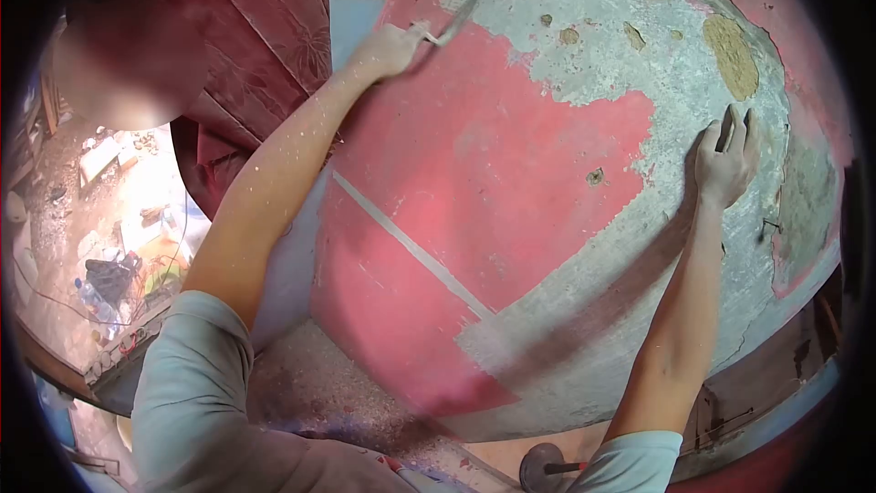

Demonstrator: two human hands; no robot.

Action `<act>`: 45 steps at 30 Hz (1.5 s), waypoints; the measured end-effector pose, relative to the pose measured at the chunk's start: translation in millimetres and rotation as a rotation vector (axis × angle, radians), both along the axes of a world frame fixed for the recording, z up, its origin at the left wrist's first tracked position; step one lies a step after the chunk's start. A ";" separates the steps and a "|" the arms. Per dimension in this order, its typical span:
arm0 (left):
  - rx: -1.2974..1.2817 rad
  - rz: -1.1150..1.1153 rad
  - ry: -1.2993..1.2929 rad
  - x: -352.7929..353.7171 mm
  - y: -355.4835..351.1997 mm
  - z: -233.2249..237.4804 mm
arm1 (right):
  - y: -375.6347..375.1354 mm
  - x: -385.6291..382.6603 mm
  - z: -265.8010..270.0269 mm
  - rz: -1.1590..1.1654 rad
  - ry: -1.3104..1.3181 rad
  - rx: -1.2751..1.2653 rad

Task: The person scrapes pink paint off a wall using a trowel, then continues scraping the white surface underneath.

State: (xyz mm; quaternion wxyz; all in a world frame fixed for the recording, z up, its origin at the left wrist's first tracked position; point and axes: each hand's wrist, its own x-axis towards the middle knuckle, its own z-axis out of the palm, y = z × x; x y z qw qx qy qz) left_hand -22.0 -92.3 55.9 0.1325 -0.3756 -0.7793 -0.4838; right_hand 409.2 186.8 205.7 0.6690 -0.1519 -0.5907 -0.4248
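My left hand [397, 50] is closed around the pale handle of a scraper [461, 20]. Its thin blade lies against the wall, at the upper edge between pink paint and bare grey plaster. My right hand [725, 162] rests on the bare part of the wall with its fingers apart, holding nothing. Just above those fingertips is a large tan patch [732, 57]. Pink paint [493, 164] covers the left and middle of the wall [602, 46], with a pale strip scraped across it.
A dark red patterned curtain [265, 27] hangs at the upper left, beside a blurred shape. Through an opening, rubble and a plastic bottle [96, 299] lie on the ground. Paint flakes litter the floor [319, 379]. A dark round-headed tool [543, 467] lies below.
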 end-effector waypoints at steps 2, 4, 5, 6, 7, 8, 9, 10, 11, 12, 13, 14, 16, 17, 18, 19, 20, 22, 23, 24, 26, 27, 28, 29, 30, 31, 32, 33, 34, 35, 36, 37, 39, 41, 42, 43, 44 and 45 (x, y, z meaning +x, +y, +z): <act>-0.018 -0.035 0.132 12.5 6.3 -2.2 | 1.2 0.5 0.7 -0.007 0.005 -0.013; -0.018 -0.028 0.085 40.5 4.6 -0.8 | 1.5 -0.5 -0.2 0.005 0.009 -0.020; -0.029 0.016 0.195 21.4 18.0 -6.8 | 1.9 -0.2 -0.6 -0.005 0.013 -0.028; -0.015 0.010 0.133 18.2 13.8 -3.2 | 1.5 -0.5 -0.9 -0.006 0.010 -0.028; -0.001 0.002 0.071 15.2 9.5 -0.6 | 1.6 -0.4 -1.7 -0.007 0.007 -0.028; 0.014 -0.006 0.013 12.1 6.3 4.5 | 1.6 0.4 -1.1 -0.009 0.008 -0.027; 0.012 -0.016 -0.127 8.4 4.4 9.4 | 2.2 1.4 -0.8 -0.012 0.006 -0.025; 0.006 -0.004 0.015 2.2 10.7 4.9 | 2.8 1.7 -0.9 -0.012 0.005 -0.024; 0.000 0.012 0.159 -3.8 18.8 -2.1 | 3.3 0.2 0.0 -0.010 0.007 -0.021; -0.010 0.029 0.307 -4.0 18.9 -3.1 | 3.7 -1.5 0.0 0.001 0.014 -0.019; -0.004 0.014 0.232 -6.1 16.9 -2.8 | 3.9 -1.9 -0.2 0.011 0.017 -0.019; 0.002 -0.004 0.153 -7.6 15.7 -3.8 | 4.0 -0.8 -1.1 0.016 0.015 -0.019; 0.023 -0.046 -0.010 3.6 6.9 4.7 | 1.9 1.9 -1.4 0.008 -0.002 -0.021; 0.026 -0.040 -0.011 13.6 4.4 7.4 | 1.3 2.2 -0.4 0.001 -0.005 -0.020; 0.029 -0.033 -0.012 24.7 1.1 10.6 | 1.2 1.3 0.4 -0.003 -0.008 -0.020; 0.010 -0.009 0.147 15.7 11.7 3.8 | 1.5 0.1 -0.5 -0.004 0.009 -0.010; -0.012 0.017 0.308 5.6 21.1 -1.7 | 1.7 -1.3 -0.4 0.012 0.009 -0.010; 0.019 0.031 0.186 18.7 16.7 -1.6 | -1.1 -0.8 -0.5 0.034 -0.002 -0.011; 0.029 0.007 0.152 21.9 10.5 0.1 | -1.6 -0.6 -1.7 0.019 0.005 -0.028; 0.040 -0.017 0.121 24.9 6.4 2.6 | -0.4 1.1 -0.2 0.012 -0.002 -0.024; 0.040 -0.042 -0.009 22.9 8.7 6.4 | 2.4 1.6 0.6 0.002 -0.011 -0.023; 0.049 -0.027 -0.023 27.3 11.0 4.6 | -1.4 -0.1 -1.4 0.001 0.006 -0.030; 0.059 -0.010 -0.032 30.1 11.1 5.1 | -1.4 -0.9 -1.0 0.000 0.008 -0.025; 0.049 -0.010 -0.057 28.2 11.5 4.0 | -1.2 -1.6 -1.0 -0.002 0.011 -0.021; 0.046 -0.014 -0.008 20.5 13.8 -1.3 | -0.3 -0.4 -1.1 -0.008 0.013 -0.018; 0.046 -0.021 0.044 10.3 14.9 -4.9 | -0.3 -0.2 -0.9 0.008 0.009 -0.009; 0.045 -0.028 0.096 -0.6 16.1 -6.7 | -0.3 0.4 -0.1 0.004 0.012 -0.002; 0.025 -0.053 0.040 1.3 9.7 -2.0 | -0.7 1.0 -0.3 -0.001 0.009 0.002; 0.019 -0.043 -0.026 6.9 8.7 1.1 | -1.2 0.8 -0.4 -0.003 0.007 0.006; 0.011 -0.030 -0.092 13.4 8.2 2.8 | -2.0 0.0 -1.2 -0.003 0.013 0.001; 0.005 -0.016 -0.157 18.7 6.7 4.1 | -1.6 0.3 -0.9 -0.006 0.012 0.002; 0.019 -0.006 0.094 9.9 17.4 -1.0 | -0.4 0.4 0.3 -0.007 0.016 0.004; 0.032 -0.009 0.075 1.9 18.4 -4.8 | 1.2 -0.4 -0.6 0.023 0.015 -0.007; 0.032 0.023 -0.110 9.6 10.9 1.2 | 2.0 0.6 -1.7 0.010 0.010 -0.007; 0.040 0.018 -0.107 9.1 11.1 2.1 | 1.7 1.0 -0.4 0.005 0.015 -0.004; 0.046 0.013 -0.105 8.8 10.9 1.0 | 2.0 1.9 0.6 0.014 0.001 0.011; 0.054 0.011 -0.100 7.6 10.3 2.5 | 1.8 2.5 1.6 0.011 0.003 0.009; 0.034 0.005 0.031 15.3 8.3 2.7 | 0.6 2.6 1.6 0.011 0.005 0.005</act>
